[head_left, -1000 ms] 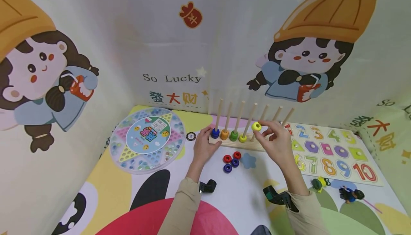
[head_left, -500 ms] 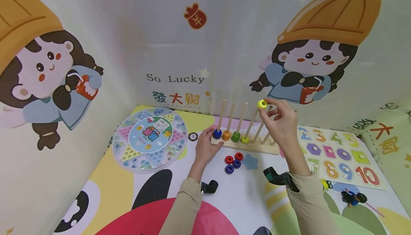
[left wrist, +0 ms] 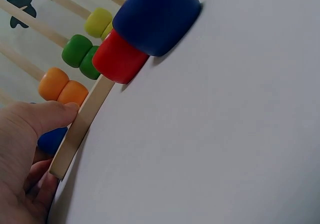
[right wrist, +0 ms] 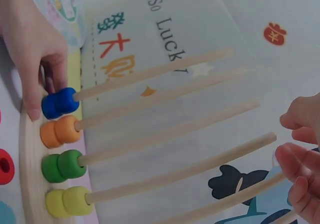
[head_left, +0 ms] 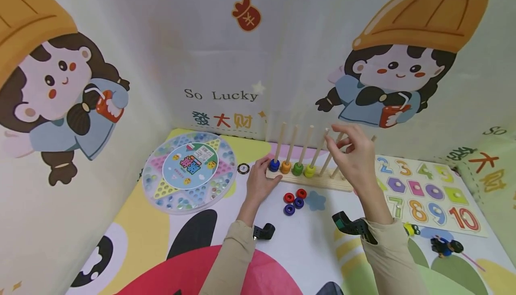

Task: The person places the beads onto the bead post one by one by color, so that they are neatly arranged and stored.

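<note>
My left hand (head_left: 259, 183) grips the left end of a wooden peg stand's base (head_left: 322, 182), thumb on the front edge. Blue beads (right wrist: 60, 103), orange beads (right wrist: 60, 130), green beads (right wrist: 63, 166) and yellow beads (right wrist: 69, 202) sit in stacked pairs at the foot of separate pegs. Beside the tip of the yellow beads' peg (right wrist: 200, 169), my right hand (head_left: 355, 154) hovers with thumb and index finger apart, holding nothing. It partly covers the pegs on the right. Red beads (head_left: 289, 197) and loose blue beads (head_left: 289, 209) lie in front of the stand.
A round marble game board (head_left: 189, 169) lies at the left, with a small black disc (head_left: 243, 168) beside it. Right of the stand is a number puzzle board (head_left: 427, 187). Two small figures, one dark (head_left: 445, 245), lie near it. A printed curtain (head_left: 201, 53) hangs behind.
My right hand raised a yellow bead to the top of the fourth peg and let it go. That bead now rests on the other yellow one. My left hand still holds the base.
</note>
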`<move>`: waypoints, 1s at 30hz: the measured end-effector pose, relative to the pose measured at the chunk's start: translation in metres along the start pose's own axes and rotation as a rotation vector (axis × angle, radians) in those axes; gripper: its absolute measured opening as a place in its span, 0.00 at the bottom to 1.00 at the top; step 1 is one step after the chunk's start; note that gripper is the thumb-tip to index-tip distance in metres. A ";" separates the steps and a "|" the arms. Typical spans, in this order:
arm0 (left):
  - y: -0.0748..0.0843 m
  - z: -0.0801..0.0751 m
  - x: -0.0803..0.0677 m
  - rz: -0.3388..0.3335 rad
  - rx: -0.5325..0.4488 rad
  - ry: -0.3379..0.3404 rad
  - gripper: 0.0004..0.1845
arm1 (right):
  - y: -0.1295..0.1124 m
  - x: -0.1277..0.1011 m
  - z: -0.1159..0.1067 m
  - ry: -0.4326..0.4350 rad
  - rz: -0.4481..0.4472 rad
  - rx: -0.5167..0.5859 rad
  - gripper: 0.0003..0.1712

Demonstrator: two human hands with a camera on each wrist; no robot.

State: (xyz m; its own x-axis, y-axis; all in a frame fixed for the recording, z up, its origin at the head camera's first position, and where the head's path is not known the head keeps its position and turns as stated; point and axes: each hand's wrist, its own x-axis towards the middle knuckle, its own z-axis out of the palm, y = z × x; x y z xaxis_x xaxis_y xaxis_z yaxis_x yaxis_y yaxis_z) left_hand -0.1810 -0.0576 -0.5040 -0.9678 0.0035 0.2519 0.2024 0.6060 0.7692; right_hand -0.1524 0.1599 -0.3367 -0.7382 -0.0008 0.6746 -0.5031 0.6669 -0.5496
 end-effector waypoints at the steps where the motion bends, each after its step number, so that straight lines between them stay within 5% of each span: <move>1: 0.001 -0.001 0.000 -0.001 0.000 -0.003 0.35 | 0.000 -0.002 -0.001 0.006 -0.006 0.011 0.17; 9: 0.003 -0.003 0.001 0.002 -0.015 -0.001 0.35 | 0.013 -0.041 0.007 -0.066 0.035 0.044 0.10; 20: 0.003 -0.002 -0.002 0.006 -0.014 -0.002 0.34 | 0.054 -0.102 0.044 -0.526 0.192 0.125 0.14; 30: 0.002 -0.002 -0.002 0.015 -0.007 0.005 0.34 | 0.062 -0.114 0.056 -0.575 0.199 0.192 0.19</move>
State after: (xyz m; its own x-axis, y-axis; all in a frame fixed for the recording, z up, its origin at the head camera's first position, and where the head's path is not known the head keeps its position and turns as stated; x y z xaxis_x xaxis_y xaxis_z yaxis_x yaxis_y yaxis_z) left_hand -0.1779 -0.0579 -0.5015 -0.9638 0.0085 0.2666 0.2181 0.6007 0.7692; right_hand -0.1248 0.1602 -0.4751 -0.9222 -0.3263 0.2073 -0.3637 0.5502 -0.7517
